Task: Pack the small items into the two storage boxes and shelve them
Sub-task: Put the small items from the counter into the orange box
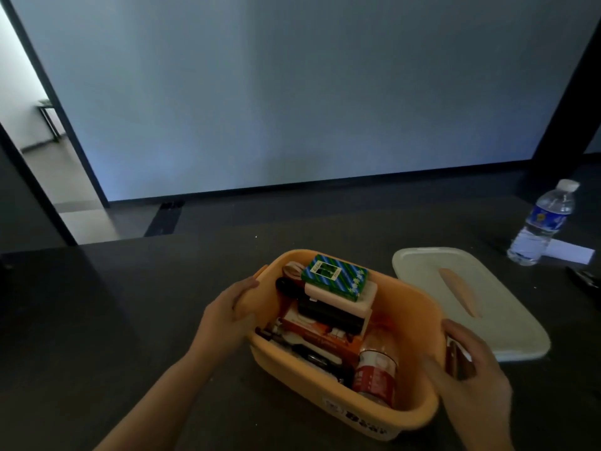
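Observation:
An orange storage box (413, 323) stands open on the dark table, filled with small items: a green striped card box (335, 276) on top, a black case, an orange carton and a red-labelled bottle (377, 369) lying along its right side. My left hand (227, 314) holds the box's left rim. My right hand (468, 375) is at the box's right side, fingers curled around a small dark object (455, 359) that I cannot identify. The box's white lid (507, 323) with an orange handle lies flat just to the right.
A clear water bottle (543, 222) with a blue label stands at the far right, next to a white paper slip (572, 252). A dark item (585, 278) lies at the right edge. A grey wall is ahead; a doorway opens at the left.

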The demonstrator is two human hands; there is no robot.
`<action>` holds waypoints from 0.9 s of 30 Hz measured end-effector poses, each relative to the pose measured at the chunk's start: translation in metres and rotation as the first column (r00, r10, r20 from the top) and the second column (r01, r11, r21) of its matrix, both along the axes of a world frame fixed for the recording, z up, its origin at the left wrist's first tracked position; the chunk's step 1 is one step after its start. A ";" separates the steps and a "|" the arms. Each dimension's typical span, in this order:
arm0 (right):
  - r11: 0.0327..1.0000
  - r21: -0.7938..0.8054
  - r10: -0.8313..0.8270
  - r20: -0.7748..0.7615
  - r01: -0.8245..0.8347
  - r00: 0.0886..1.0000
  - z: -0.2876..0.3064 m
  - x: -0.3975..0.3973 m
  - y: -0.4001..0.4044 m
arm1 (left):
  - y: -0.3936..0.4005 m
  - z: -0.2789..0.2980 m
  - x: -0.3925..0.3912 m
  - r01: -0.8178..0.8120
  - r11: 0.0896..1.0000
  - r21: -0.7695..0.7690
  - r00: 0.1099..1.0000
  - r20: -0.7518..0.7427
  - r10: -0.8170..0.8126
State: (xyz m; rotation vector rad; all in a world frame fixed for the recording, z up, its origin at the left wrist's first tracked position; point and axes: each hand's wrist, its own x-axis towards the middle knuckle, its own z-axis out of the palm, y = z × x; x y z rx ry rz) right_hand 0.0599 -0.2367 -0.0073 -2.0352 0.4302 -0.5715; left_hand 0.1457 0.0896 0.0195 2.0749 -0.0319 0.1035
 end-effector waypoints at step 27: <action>0.741 0.213 0.639 0.070 -0.637 0.766 0.005 0.108 0.155 | 0.071 -0.002 -0.080 -0.500 0.781 0.374 0.863 0.290 0.414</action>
